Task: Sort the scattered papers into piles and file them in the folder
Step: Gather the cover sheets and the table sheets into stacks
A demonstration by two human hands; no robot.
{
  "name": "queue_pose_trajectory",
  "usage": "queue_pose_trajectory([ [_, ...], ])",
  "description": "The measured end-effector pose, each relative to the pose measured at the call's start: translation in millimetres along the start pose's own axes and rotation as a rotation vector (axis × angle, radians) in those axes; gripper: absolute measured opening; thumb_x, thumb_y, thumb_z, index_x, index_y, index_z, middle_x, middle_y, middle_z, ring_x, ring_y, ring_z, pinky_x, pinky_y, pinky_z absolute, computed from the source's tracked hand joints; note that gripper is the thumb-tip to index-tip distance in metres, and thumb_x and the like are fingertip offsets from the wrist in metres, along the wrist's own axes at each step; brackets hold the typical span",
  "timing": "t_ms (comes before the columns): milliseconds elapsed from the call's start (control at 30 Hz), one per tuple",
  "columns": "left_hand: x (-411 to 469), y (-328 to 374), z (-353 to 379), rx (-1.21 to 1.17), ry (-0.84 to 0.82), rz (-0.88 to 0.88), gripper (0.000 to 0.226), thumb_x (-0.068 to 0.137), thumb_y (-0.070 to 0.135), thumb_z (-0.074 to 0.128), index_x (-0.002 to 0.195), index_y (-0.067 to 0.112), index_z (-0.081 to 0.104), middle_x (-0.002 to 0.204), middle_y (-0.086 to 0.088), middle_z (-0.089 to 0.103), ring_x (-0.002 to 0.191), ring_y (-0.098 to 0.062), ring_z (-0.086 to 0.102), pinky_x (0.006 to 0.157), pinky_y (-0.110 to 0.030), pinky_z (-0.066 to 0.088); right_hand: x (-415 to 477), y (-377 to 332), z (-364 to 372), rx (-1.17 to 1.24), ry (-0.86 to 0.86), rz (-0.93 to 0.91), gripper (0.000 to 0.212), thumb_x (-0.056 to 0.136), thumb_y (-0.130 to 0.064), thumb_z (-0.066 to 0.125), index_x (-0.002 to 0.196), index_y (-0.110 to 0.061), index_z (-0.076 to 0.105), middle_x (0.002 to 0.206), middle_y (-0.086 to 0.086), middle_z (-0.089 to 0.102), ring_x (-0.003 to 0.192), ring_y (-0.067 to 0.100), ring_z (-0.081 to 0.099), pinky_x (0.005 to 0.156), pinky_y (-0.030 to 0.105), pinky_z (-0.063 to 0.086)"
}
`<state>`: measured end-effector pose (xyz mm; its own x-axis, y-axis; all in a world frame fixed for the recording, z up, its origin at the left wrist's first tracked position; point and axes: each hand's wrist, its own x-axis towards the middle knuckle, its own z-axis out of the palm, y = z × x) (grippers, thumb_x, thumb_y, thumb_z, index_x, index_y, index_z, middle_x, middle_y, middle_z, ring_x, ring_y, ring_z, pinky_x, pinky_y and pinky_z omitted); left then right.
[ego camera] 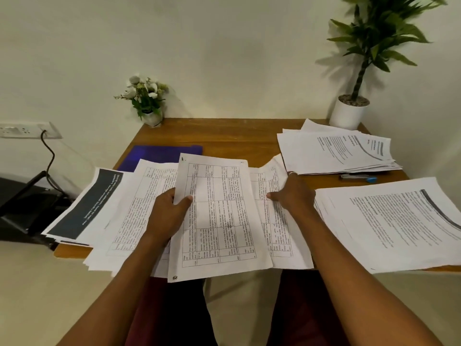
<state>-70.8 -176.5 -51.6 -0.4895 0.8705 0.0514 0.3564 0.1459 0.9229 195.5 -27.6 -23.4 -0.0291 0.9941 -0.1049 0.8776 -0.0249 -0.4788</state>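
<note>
Left grip [167,213] pinches a table sheet [219,221] by its left edge, above the near papers [124,216]. Right grip [291,196], fingers flat, presses papers just right of it. Folder [159,156] lies far left, part-covered. Risk: papers overhang the near counter [224,136] edge, and a nudge may spill them.

Soft even light, slightly dim, tall plant [381,33] throws faint shadow on wall [224,58], wide-angle bowing at edges, fine detail soft
</note>
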Motion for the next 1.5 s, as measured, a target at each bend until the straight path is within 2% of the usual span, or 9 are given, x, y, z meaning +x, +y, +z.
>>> queue_pose_trajectory([
  [133, -0.8, 0.4, 0.5, -0.004, -0.002, 0.011, 0.028, 0.101, 0.033, 0.062, 0.129, 0.030, 0.062, 0.109, 0.022, 0.068, 0.089, -0.003, 0.071, 0.062, -0.012, 0.053, -0.9, 3.6, -2.0, 0.183, -0.014, -0.049, 0.038, 0.088, -0.038, 0.078, 0.110, -0.015, 0.058, 0.123, 0.008, 0.068, 0.105, 0.031, 0.069, 0.070, 0.029, 0.048],
  [400, 0.9, -1.7, 0.9, 0.000, -0.016, 0.023, 0.027, 0.100, 0.028, 0.064, 0.126, 0.026, 0.064, 0.104, 0.020, 0.068, 0.081, 0.001, 0.071, 0.056, -0.009, 0.052, 2.1, 9.6, -25.8, 0.827, 0.163, -0.012, 0.031, 0.100, -0.026, 0.064, 0.127, -0.012, 0.060, 0.114, 0.000, 0.068, 0.102, 0.019, 0.068, 0.068, 0.025, 0.055],
  [567, 3.7, -3.9, -0.8, -0.003, -0.048, 0.028, 0.028, 0.097, 0.023, 0.069, 0.124, 0.020, 0.067, 0.108, 0.015, 0.071, 0.085, 0.003, 0.072, 0.060, -0.009, 0.053, 4.6, 4.5, -43.9, 1.177, 0.398, 0.017, 0.041, 0.099, -0.017, 0.065, 0.138, -0.012, 0.053, 0.118, -0.005, 0.063, 0.102, 0.009, 0.063, 0.067, 0.008, 0.051],
  [767, 2.8, -2.8, -0.5, 0.021, -0.045, 0.033, 0.025, 0.096, 0.025, 0.069, 0.121, 0.025, 0.065, 0.110, 0.014, 0.069, 0.087, -0.001, 0.069, 0.062, -0.011, 0.051, 11.0, -5.7, -60.0, 1.363, 0.569, 0.055, 0.038, 0.098, -0.019, 0.066, 0.132, -0.021, 0.048, 0.127, -0.003, 0.061, 0.115, 0.014, 0.063, 0.089, 0.023, 0.058],
  [967, 2.8, -2.5, 0.0, 0.027, -0.042, 0.026, 0.025, 0.097, 0.024, 0.068, 0.121, 0.025, 0.064, 0.109, 0.016, 0.067, 0.083, 0.003, 0.067, 0.056, -0.006, 0.049, 11.8, -12.0, -68.7, 1.548, 0.563, 0.098, 0.047, 0.100, -0.016, 0.064, 0.141, -0.020, 0.042, 0.116, -0.009, 0.059, 0.093, 0.005, 0.063, 0.076, 0.021, 0.059],
  [1133, 3.8, -1.6, -0.4, 0.031, -0.036, 0.020, 0.021, 0.097, 0.026, 0.068, 0.117, 0.029, 0.063, 0.106, 0.015, 0.069, 0.082, 0.000, 0.070, 0.055, -0.008, 0.050, 10.2, -12.2, -61.8, 1.536, 0.500, 0.114, 0.034, 0.097, -0.017, 0.067, 0.127, -0.023, 0.051, 0.121, -0.003, 0.067, 0.103, 0.010, 0.068, 0.087, 0.032, 0.061],
  [1267, 5.6, -5.6, -2.3, 0.031, -0.031, 0.031, 0.022, 0.098, 0.029, 0.066, 0.121, 0.026, 0.066, 0.107, 0.016, 0.071, 0.083, 0.000, 0.072, 0.058, -0.010, 0.053, 5.0, -14.4, -47.0, 1.330, 0.239, 0.046, 0.032, 0.096, -0.018, 0.070, 0.126, -0.015, 0.059, 0.116, -0.002, 0.070, 0.108, 0.017, 0.070, 0.090, 0.033, 0.059],
  [1400, 7.7, -10.1, -6.9, 0.013, -0.021, 0.042, 0.027, 0.104, 0.033, 0.056, 0.122, 0.017, 0.069, 0.107, 0.010, 0.074, 0.087, -0.003, 0.074, 0.070, -0.022, 0.062, -18.9, -20.0, -15.2, 0.927, -0.115, -0.047, 0.029, 0.099, -0.023, 0.066, 0.127, -0.017, 0.059, 0.114, -0.006, 0.068, 0.086, 0.002, 0.065, 0.059, 0.016, 0.053],
  [1500, 3.3, -5.1, -4.3, 0.013, 0.018, 0.050, 0.032, 0.108, 0.036, 0.046, 0.112, 0.014, 0.069, 0.104, 0.015, 0.069, 0.086, 0.006, 0.066, 0.080, -0.018, 0.052, -36.5, -24.3, 9.1, 0.789, -0.208, -0.068, 0.024, 0.100, -0.029, 0.064, 0.120, -0.025, 0.052, 0.111, -0.013, 0.060, 0.087, 0.001, 0.063, 0.056, 0.016, 0.046],
])
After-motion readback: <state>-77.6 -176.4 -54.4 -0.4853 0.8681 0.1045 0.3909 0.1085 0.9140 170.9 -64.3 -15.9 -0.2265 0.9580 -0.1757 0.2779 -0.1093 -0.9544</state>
